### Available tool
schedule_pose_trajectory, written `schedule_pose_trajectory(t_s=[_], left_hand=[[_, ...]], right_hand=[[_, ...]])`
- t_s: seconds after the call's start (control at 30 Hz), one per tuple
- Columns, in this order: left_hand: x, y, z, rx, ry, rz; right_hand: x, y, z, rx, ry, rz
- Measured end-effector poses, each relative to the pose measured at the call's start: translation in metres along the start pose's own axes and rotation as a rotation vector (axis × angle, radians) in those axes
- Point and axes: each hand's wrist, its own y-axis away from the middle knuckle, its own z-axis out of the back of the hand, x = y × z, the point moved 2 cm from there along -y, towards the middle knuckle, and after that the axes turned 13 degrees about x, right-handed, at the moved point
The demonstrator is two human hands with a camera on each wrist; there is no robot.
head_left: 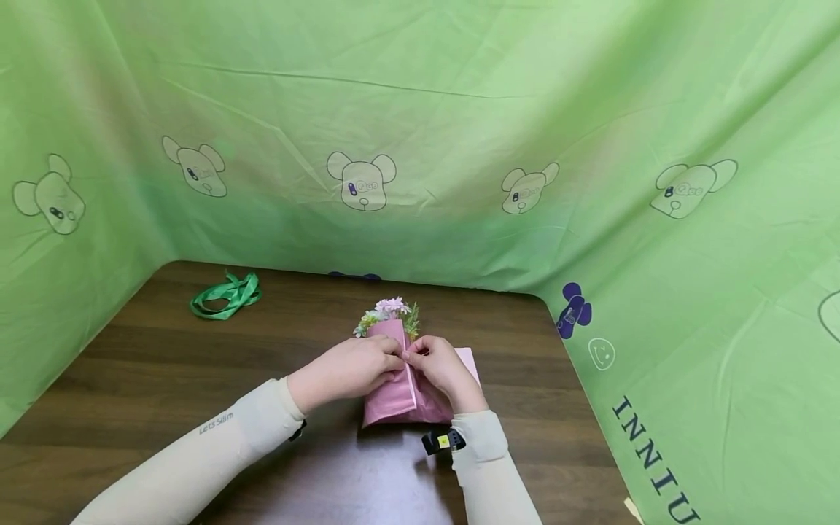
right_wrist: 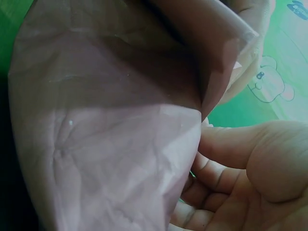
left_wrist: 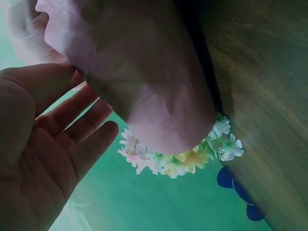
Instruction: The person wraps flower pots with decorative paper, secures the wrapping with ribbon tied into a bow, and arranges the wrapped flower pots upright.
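Observation:
A bouquet of artificial flowers (head_left: 391,308), pink, white and yellow with green sprigs, stands out from the top of pink wrapping paper (head_left: 390,405). The paper is folded round it, with a pale-edged flap down the front. From the left, my left hand (head_left: 357,367) holds the flap near its edge; its thumb meets the paper in the left wrist view while the other fingers lie fairly straight. Opposite it, my right hand (head_left: 448,370) pinches the paper edge between thumb and forefinger. The two hands' fingertips nearly meet. The stems are hidden inside the paper.
A loosely coiled green ribbon (head_left: 226,297) lies at the back left of the brown wooden table (head_left: 289,299). Beside the right hand a pale pink paper corner (head_left: 469,361) shows. Green cloth (head_left: 433,117) with bear drawings surrounds the back and sides.

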Motion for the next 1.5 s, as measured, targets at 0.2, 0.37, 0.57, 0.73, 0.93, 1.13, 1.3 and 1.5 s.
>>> schedule_pose_trajectory(t_s=[0.2,0.37,0.57,0.73,0.93,1.13,1.3,1.5], left_hand=[[0.002,0.001,-0.006,0.0,0.015,-0.003],[0.002,0.0,-0.006,-0.01,0.004,0.02],[-0.001,0.001,0.002,-0.049,-0.061,0.047],[-0.003,0.002,0.005,-0.08,-0.092,0.079],[-0.006,-0.001,0.002,-0.09,-0.109,0.103],[-0.003,-0.004,0.002,-0.052,-0.06,0.097],[-0.001,-0.005,0.002,-0.03,-0.024,0.08],[-0.001,-0.004,0.003,-0.015,0.001,0.053]], right_hand=[[-0.001,0.001,-0.003,-0.01,0.028,0.039],[-0.002,0.008,-0.001,-0.052,0.077,0.089],[0.001,0.026,0.012,-0.219,0.114,0.123],[-0.002,0.039,0.026,-0.413,0.14,0.115],[-0.024,0.041,0.05,-0.503,0.133,-0.028],[-0.057,0.031,0.074,-0.256,0.205,-0.246],[-0.07,0.025,0.081,-0.052,0.162,-0.306],[-0.074,0.022,0.079,0.058,0.126,-0.308]])
